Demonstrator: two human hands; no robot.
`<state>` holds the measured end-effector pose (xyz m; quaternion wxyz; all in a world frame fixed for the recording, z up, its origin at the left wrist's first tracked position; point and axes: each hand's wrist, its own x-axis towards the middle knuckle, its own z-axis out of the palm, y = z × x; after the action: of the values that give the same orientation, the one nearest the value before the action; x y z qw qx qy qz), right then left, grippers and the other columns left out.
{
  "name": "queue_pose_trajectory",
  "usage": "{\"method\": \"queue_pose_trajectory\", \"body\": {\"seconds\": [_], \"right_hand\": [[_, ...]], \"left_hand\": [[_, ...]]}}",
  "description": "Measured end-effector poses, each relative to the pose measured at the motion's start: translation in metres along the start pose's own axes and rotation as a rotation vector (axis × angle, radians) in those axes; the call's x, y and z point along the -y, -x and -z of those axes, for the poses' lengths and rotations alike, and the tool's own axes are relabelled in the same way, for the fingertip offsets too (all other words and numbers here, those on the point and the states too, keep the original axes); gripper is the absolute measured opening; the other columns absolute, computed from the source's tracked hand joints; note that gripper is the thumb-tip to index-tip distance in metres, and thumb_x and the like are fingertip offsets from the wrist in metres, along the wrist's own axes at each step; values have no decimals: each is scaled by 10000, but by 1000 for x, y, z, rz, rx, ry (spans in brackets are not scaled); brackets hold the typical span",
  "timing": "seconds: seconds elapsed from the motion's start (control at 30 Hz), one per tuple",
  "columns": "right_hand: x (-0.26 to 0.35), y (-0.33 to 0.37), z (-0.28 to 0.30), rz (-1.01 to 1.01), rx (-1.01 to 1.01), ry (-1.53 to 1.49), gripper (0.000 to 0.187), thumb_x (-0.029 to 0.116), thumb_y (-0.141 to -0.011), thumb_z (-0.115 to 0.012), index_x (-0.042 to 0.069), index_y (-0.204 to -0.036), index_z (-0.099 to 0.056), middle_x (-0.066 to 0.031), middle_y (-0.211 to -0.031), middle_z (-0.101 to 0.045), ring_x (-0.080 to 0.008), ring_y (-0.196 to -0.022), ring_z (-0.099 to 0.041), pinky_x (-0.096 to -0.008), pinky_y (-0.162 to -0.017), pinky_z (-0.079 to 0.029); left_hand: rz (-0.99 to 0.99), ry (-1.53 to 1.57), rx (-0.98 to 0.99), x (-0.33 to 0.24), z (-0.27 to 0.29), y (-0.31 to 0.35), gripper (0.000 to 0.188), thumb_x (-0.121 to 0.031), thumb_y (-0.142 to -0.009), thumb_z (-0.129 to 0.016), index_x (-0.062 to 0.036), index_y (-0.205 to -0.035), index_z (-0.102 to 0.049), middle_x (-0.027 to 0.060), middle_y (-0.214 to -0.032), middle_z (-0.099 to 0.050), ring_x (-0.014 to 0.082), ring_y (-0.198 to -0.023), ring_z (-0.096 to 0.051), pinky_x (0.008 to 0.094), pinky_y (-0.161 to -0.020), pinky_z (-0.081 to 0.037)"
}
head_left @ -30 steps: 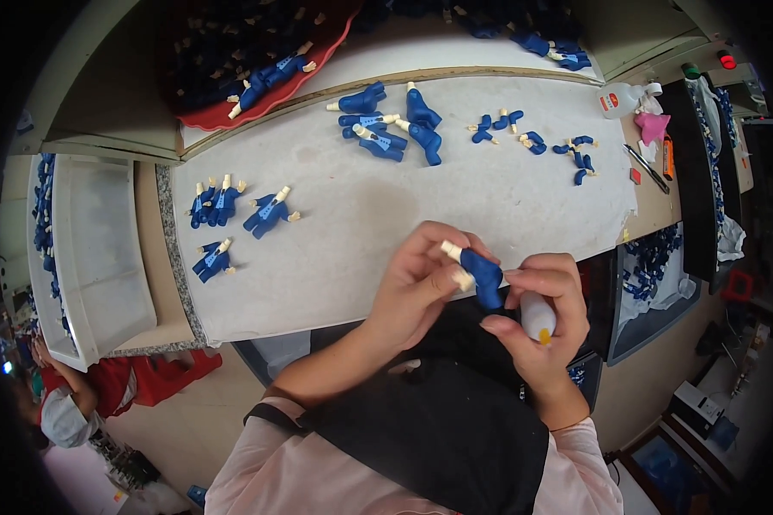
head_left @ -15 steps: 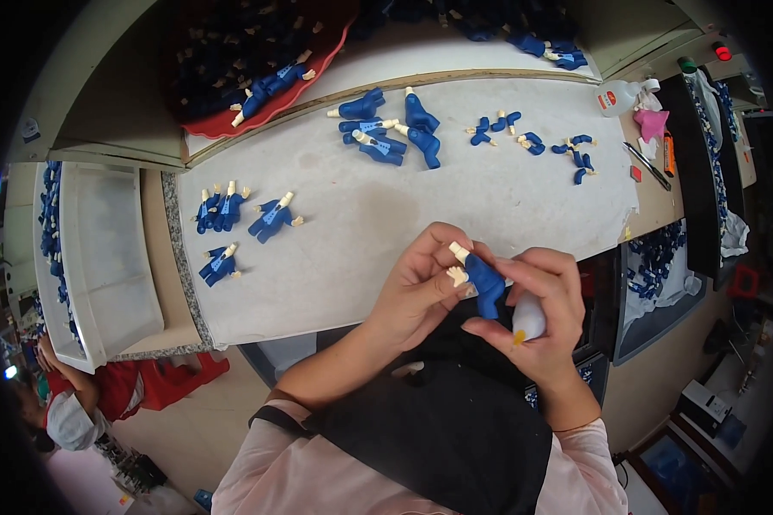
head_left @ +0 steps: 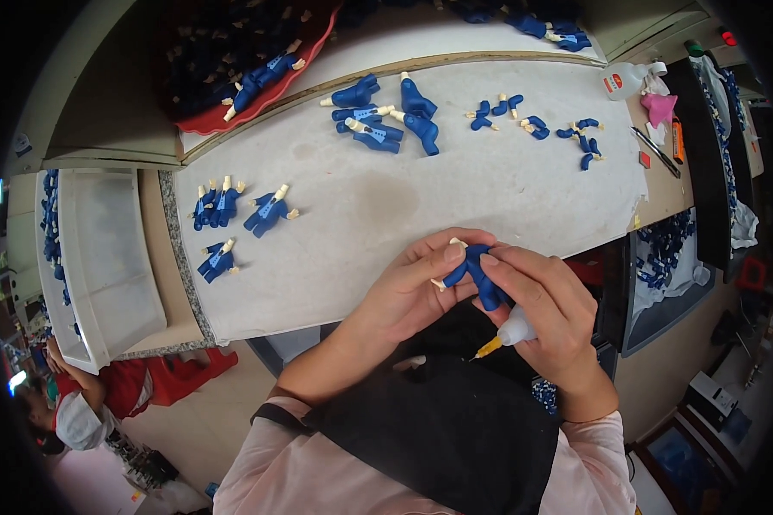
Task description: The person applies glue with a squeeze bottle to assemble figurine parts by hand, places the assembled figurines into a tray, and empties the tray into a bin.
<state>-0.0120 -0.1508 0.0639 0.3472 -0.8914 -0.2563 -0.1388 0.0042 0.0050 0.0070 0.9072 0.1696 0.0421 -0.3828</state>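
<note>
Between my two hands is a small blue figurine body with a cream neck and a cream hand. The fingers of my left hand close round its neck and upper side. My right hand presses thumb and fingers on its other side. Tucked in the right palm is a white squeeze bottle with a yellow needle tip pointing down and left. Beyond my hands, several blue torsos without arms lie on the white sheet. Small loose blue arms are to their right. Bodies with arms lie at the left.
A red tray heaped with blue parts stands at the back left. A white plastic bin is at the left edge. At the back right are a clear bottle, a pink lump and a pen. Someone in red sits at lower left.
The figurine has turned in my fingers, and my left thumb has moved up to its neck. My right hand has shifted onto its body, with the squeeze bottle's tip now swung further left.
</note>
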Motion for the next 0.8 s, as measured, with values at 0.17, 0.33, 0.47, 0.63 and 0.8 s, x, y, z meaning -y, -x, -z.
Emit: {"method": "queue_pose_trajectory", "body": {"seconds": [0.17,0.33,0.47,0.63,0.8], "right_hand": [[-1,1,-1,0,-9,-73,359,-25,-554,-619,-35,-911,-585,-139,-848,-569,-219,-642,-566,-269,-544,-450],[1,1,1,-15,9,-100,367,-13,-554,-635,-42,-915,-577,-136,-816,-566,-232,-659,-575,-276,-558,-459],[1,0,4,-42,18,-127,383,-11,-544,-652,-44,-916,-570,-131,-793,-560,-234,-662,-577,-275,-557,-461],[2,-1,5,-85,25,-147,389,-12,-534,-667,-43,-909,-569,-130,-784,-557,-235,-654,-577,-273,-555,-461],[1,0,4,-124,35,-147,407,-6,-537,-688,-20,-927,-574,-124,-813,-564,-219,-651,-580,-269,-562,-467]], "left_hand": [[16,-2,-39,2,0,0,347,-255,-840,-474,9,-1065,-462,154,-996,-529,247,-854,-576,399,-643,-511],[35,4,-156,5,-2,1,341,-262,-841,-471,12,-1043,-481,147,-979,-543,241,-779,-598,386,-618,-522],[94,33,-84,0,-3,0,334,-260,-845,-464,13,-1037,-490,142,-938,-561,237,-760,-602,387,-623,-521],[135,45,-82,-2,-3,-2,330,-258,-853,-450,12,-1037,-493,134,-887,-575,238,-750,-604,391,-625,-519],[113,0,-108,-2,-3,-4,315,-259,-859,-451,0,-1031,-505,109,-910,-571,210,-786,-595,342,-687,-499]]}}
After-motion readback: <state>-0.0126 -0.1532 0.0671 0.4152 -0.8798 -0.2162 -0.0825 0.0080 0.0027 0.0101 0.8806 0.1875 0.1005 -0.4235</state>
